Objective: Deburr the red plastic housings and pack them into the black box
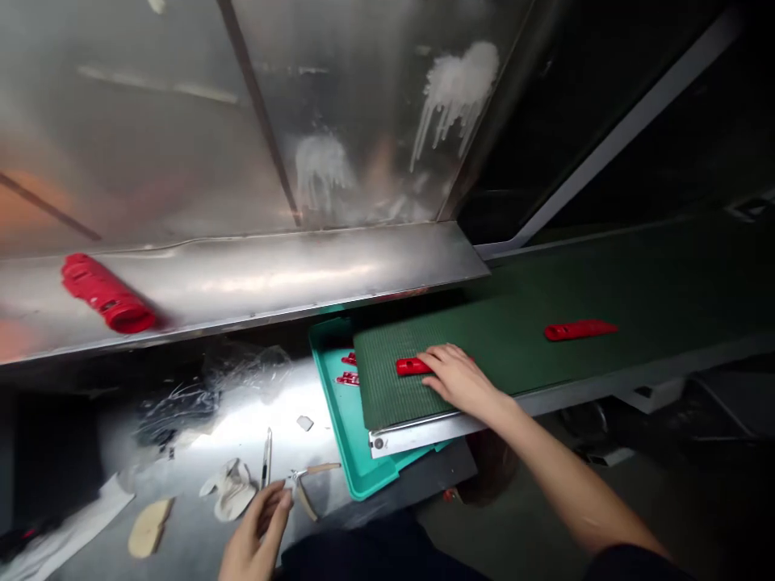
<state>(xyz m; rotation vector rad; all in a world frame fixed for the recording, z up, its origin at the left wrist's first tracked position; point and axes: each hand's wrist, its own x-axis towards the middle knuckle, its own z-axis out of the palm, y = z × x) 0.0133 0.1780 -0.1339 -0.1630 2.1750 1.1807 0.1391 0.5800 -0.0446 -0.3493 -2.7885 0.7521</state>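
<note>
My right hand lies over a red plastic tube-shaped part on the green conveyor belt, its fingers bent around the part and hiding much of it. Low in the view, my left hand hovers over the metal worktop, fingers loosely curled and thumb a little apart, with nothing visible between them. Close by that hand are pliers with tan handles, a slim craft knife and a crumpled white cloth or glove. Farther along the belt rests a second red part.
A larger red part sits on the metal ledge. Under the belt's end is a teal tray holding several small red pieces. Clear plastic film and a pale yellow block lie on the worktop.
</note>
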